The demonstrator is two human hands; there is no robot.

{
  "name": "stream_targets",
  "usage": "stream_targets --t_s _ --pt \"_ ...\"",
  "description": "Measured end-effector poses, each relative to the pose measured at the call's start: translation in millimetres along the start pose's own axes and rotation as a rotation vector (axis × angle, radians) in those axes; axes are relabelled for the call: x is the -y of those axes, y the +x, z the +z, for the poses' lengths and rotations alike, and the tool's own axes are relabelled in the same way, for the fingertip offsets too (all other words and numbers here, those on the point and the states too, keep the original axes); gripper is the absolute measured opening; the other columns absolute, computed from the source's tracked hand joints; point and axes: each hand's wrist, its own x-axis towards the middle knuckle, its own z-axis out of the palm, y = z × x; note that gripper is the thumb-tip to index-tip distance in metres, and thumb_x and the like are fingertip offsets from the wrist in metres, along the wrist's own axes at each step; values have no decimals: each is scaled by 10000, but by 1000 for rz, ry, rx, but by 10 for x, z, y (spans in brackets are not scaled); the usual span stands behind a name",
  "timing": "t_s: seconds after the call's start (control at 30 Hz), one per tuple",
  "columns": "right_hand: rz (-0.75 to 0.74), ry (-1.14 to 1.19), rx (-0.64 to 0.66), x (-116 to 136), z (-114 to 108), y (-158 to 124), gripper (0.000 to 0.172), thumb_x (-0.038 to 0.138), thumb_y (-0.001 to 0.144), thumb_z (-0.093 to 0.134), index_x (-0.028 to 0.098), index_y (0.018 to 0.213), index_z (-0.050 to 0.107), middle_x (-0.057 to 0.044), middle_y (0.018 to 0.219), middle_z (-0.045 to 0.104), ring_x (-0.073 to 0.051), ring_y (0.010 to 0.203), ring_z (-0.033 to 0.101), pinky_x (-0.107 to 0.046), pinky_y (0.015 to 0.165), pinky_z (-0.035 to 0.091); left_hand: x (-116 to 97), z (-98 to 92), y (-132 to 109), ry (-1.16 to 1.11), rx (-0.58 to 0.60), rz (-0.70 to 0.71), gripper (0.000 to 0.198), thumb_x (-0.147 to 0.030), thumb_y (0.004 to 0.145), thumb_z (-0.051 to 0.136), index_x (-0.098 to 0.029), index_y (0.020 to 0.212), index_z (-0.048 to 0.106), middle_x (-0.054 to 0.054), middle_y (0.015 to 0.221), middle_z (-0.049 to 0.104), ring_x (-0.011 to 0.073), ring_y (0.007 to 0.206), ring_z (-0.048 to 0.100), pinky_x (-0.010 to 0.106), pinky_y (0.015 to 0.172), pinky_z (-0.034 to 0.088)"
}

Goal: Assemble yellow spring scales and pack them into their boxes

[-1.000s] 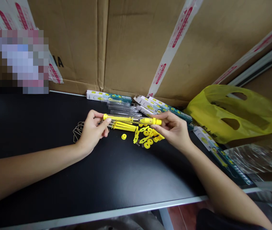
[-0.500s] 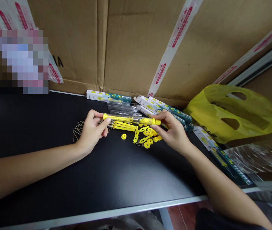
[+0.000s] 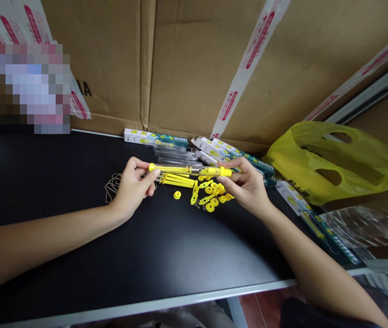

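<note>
Centre frame, just above the black counter (image 3: 166, 255): the left hand (image 3: 130, 187) has its grip pinched on one end of a yellow-capped clear tube (image 3: 189, 170), the right hand (image 3: 248, 187) is clamped on the other; loose yellow parts (image 3: 211, 197) lie beneath; seemingly mid-assembly, calling for both ends kept aligned.
</note>
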Motion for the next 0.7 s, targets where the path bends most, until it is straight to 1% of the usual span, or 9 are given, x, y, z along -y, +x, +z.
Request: stream_targets --t_s 0.1,0.2,0.27,0.33,0.4,0.47,0.6,0.7 --pt "-34 -20 -38 11 -18 19 236 358 803 682 220 977 602 75 520 419 -68 416 329 -216 397 252 -3 2 0 5 -3 -3 270 -233 777 649 -197 814 385 -74 670 541 7 360 441 115 321 268" --pt "-129 -95 -93 3 -35 48 227 304 775 716 224 982 662 50 592 414 -85 493 345 -232 445 292 -5 0 0 3 -10 3 265 -227 775 653 -193 812 393 -76 662 536 3 368 437 112 326 271" --pt "-204 -160 -126 -6 -45 64 224 293 759 731 241 972 686 23 653 440 -111 563 390 -248 475 331 -3 -2 0 5 -17 4 261 -228 769 660 -188 811 406 -78 649 529 4 377 434 110 329 270" --pt "-249 -210 -153 -11 -52 72 226 309 742 744 262 958 697 -13 744 488 -144 648 443 -261 487 369 1 -3 0 10 -22 1 256 -236 765 667 -182 812 421 -77 637 522 7 385 434 109 329 269" --pt "-247 -222 -161 -8 -53 74 231 328 733 748 280 954 698 -40 841 511 -176 730 481 -270 484 409 7 -4 2 12 -27 2 254 -242 759 672 -178 816 434 -75 638 522 7 388 432 110 329 269" --pt "-228 -203 -146 1 -50 70 231 326 739 740 285 961 692 -54 896 511 -198 796 502 -276 478 446 14 -4 6 11 -28 4 254 -243 755 675 -177 818 439 -72 647 526 7 391 429 111 328 270" --pt "-250 -182 -111 7 -44 60 217 295 757 726 271 967 681 -58 900 543 -208 845 529 -273 480 475 19 -3 13 -2 -30 11 260 -241 746 679 -179 814 436 -68 667 533 5 392 426 113 328 269" --pt "-248 -216 -113 -1 -44 54 200 319 769 714 259 955 673 -59 896 587 -212 854 553 -283 504 487 14 1 13 -11 -33 16 267 -245 741 683 -182 810 432 -67 673 532 4 391 421 115 327 264"
